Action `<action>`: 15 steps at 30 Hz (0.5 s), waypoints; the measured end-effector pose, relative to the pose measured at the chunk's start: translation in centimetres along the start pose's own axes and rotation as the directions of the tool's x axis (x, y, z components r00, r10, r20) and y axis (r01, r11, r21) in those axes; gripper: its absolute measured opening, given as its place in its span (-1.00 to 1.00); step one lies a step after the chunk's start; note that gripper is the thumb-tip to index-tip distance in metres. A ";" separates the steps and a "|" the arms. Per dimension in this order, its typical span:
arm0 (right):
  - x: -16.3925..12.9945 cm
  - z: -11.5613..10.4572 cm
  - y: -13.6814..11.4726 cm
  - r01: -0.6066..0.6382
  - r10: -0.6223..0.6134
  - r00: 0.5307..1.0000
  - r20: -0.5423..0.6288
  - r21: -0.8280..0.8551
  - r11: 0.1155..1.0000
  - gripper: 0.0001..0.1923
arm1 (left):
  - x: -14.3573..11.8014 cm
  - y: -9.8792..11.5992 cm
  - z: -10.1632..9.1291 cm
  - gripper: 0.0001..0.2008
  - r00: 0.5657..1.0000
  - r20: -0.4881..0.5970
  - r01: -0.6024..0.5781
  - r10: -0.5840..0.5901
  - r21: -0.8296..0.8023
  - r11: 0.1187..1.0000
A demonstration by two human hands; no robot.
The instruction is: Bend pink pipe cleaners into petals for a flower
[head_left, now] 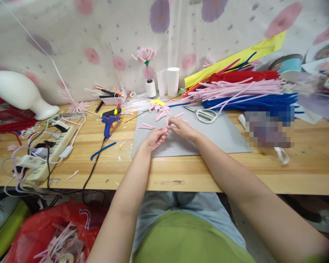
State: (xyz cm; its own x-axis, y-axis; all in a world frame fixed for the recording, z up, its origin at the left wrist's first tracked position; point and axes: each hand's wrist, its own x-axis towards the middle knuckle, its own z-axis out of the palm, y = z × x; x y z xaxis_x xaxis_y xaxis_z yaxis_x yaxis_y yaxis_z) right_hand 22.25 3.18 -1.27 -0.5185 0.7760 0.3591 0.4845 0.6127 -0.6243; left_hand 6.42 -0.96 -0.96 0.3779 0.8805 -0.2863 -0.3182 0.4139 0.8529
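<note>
Both hands meet over the grey cutting mat (192, 142). My left hand (155, 139) is closed around a short pink pipe cleaner (167, 119), whose end stands up above the fingers. Thumb and fingertips of my right hand (182, 128) pinch the same piece from the other side. Short pink pipe cleaner pieces (146, 126) lie on the mat left of the hands. Just beyond them are looped pink pieces (161, 114) and a small yellow piece (158, 102). White-handled scissors (205, 116) rest on the mat to the right.
A blue glue gun (109, 126) stands on the left, its cord running over the table edge. Further left is a power strip (53, 153) with tangled cables. A pink flower (145, 55) stands in a white holder. Bundled pink pipe cleaners (235, 89) lie back right.
</note>
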 end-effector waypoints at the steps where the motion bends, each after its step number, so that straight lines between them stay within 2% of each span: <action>1: 0.0 -0.1 -0.1 -0.012 0.012 1.000 0.009 0.009 1.000 -0.87 | 0.1 -0.1 0.1 -0.87 0.999 -0.015 -0.046 0.047 0.061 0.997; 5: 0.0 -0.6 -0.4 -0.068 0.068 0.998 0.018 0.008 0.998 -0.84 | 0.5 -0.5 0.6 -0.81 0.966 -0.113 -0.192 0.232 0.286 0.939; 11: 0.0 -0.2 -0.5 -0.097 0.098 0.993 -0.072 0.013 0.995 -0.88 | 1.0 -0.8 1.0 -0.84 0.911 -0.224 -0.225 0.346 0.434 0.872; 13: 0.1 0.0 -0.6 -0.116 0.118 0.990 -0.081 0.026 0.993 -0.88 | 0.8 -1.0 1.0 -0.86 0.875 -0.241 -0.243 0.419 0.529 0.813; 15: 0.2 0.1 -0.8 -0.143 0.147 0.986 -0.073 0.048 0.988 -0.87 | 0.4 -1.1 1.1 -0.89 0.810 -0.248 -0.272 0.531 0.643 0.716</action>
State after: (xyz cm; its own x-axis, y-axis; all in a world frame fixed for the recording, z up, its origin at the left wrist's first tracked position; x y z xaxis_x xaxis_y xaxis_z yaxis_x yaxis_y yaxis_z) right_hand 21.70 2.85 -0.73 -0.3888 0.8664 0.3135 0.5192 0.4871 -0.7022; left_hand 7.87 -1.29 -1.59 -0.0787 0.9905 0.1125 0.2282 -0.0919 0.9693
